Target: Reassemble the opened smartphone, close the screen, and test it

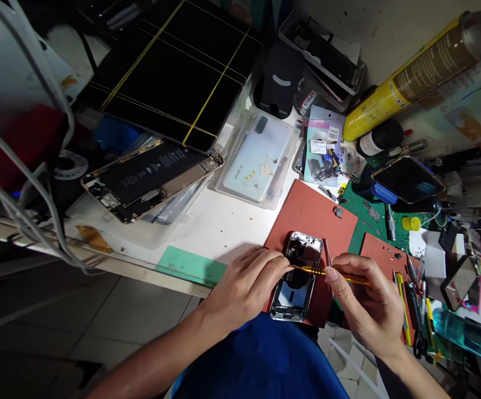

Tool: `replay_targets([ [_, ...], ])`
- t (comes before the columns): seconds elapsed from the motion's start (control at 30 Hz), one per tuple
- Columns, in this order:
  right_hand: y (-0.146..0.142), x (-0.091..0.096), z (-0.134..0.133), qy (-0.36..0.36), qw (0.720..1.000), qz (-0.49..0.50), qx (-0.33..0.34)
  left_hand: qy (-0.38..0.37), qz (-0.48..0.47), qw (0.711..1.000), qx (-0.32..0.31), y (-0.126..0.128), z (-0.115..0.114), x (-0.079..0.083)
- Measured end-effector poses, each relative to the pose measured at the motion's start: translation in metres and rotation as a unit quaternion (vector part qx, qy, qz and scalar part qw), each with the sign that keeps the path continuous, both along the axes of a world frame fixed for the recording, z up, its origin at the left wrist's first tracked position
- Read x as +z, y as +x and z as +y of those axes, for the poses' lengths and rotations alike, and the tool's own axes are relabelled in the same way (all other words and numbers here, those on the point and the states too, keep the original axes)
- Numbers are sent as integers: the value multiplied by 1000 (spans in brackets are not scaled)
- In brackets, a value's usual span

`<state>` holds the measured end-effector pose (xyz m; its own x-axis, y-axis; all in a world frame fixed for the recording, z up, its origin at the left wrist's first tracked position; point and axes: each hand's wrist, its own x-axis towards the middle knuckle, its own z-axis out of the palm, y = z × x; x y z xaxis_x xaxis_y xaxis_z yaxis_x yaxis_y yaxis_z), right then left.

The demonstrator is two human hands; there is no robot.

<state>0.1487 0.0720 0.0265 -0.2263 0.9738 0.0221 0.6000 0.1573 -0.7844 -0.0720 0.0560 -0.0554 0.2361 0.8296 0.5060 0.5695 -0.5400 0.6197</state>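
Note:
An opened phone frame, its inner parts bare, lies on a reddish-brown mat at the bench's front edge. My right hand holds a gold screwdriver with dark rings, level above the frame. A second slim rod-like tool stands by the right fingertips; whether they grip it I cannot tell. My left hand is closed over the frame's left edge, fingertips pinched at the screwdriver's thin end. What lies between those fingertips is hidden.
A larger opened phone and a white phone on a plastic case lie to the left. At the right are a yellow spray can, a phone on a blue stand, scissors and a teal bottle. Cables hang left.

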Motion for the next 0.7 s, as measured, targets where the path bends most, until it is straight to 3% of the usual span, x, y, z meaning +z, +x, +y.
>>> replay_targets([
  [0.3, 2, -1, 1, -14, 999, -2, -36, 8, -12, 1000, 21, -1, 1, 3],
  [0.37, 3, 0, 1, 15, 999, -22, -34, 31, -21, 999, 5, -4, 0, 2],
  [0.53, -3, 5, 12, 179, 977, -115, 28, 71, 22, 994, -76, -6, -2, -2],
  [0.7, -13, 8, 25, 211, 959, -167, 85, 60, 52, 994, -75, -4, -3, -5],
])
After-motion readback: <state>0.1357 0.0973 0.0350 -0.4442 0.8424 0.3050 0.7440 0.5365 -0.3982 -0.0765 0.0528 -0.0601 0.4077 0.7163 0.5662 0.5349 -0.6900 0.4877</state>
